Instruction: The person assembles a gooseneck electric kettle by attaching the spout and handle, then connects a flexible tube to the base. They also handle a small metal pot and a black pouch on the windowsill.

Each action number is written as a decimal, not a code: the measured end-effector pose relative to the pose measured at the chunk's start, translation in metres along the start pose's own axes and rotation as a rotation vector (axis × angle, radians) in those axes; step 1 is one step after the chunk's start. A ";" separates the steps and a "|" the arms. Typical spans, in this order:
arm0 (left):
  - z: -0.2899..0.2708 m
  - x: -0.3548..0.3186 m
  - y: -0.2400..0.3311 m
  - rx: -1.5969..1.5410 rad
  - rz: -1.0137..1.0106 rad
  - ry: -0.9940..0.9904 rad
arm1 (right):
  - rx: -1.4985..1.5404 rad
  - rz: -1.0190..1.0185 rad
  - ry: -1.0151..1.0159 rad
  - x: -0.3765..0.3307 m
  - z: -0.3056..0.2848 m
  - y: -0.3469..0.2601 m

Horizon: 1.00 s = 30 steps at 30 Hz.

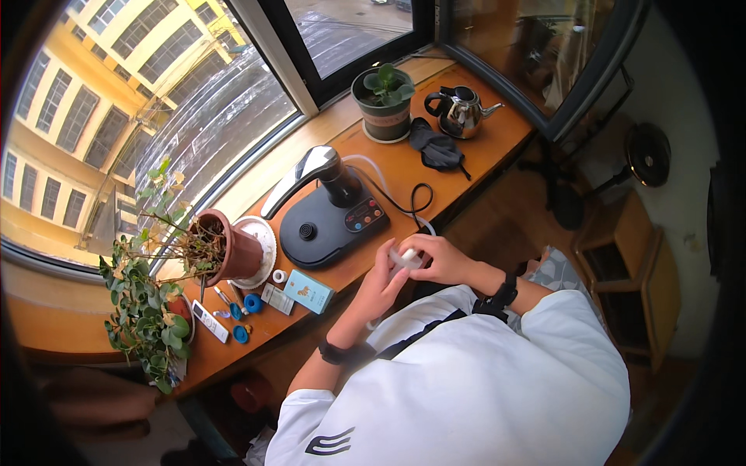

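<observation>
My left hand (379, 286) and my right hand (439, 260) meet at the front edge of the wooden window counter (482, 144). Together they grip a small white piece (407, 259) between their fingers. A pale hose (371, 172) curves from the black water-heater base (330, 224) toward my hands. Both wrists wear dark bands. My white shirt fills the lower part of the view.
On the counter stand a green potted plant (384, 99), a steel kettle (461, 111), a dark cloth (437, 149) and a brown pot with a leafy plant (230, 250). A light blue box (309, 291), a white remote (210, 321) and blue caps (252, 303) lie near the left.
</observation>
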<state>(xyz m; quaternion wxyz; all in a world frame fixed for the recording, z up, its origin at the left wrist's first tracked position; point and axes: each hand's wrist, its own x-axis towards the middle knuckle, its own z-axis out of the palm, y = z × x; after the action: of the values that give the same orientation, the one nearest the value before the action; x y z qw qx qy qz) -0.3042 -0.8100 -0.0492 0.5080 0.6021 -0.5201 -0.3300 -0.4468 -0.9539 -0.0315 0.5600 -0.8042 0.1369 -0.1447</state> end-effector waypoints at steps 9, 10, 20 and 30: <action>-0.029 -0.049 -0.013 0.181 -0.414 -0.186 | 0.107 -0.052 0.853 -0.063 -0.124 0.073; -0.032 -0.060 -0.024 0.270 -0.352 -0.155 | 0.224 -0.045 1.035 -0.084 -0.148 0.095; -0.039 -0.078 -0.040 0.638 -0.044 -0.202 | 0.080 0.158 1.781 -0.247 -0.305 0.145; 0.000 0.015 0.003 0.675 0.295 -0.249 | -1.290 1.199 0.270 -0.171 -0.230 0.186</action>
<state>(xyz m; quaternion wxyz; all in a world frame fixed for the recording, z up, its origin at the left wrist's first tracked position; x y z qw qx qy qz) -0.3010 -0.8245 -0.0439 0.2564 0.6096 -0.7380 -0.1345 -0.7038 -1.1490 -0.1441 -0.0413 -0.7321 0.6544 0.1845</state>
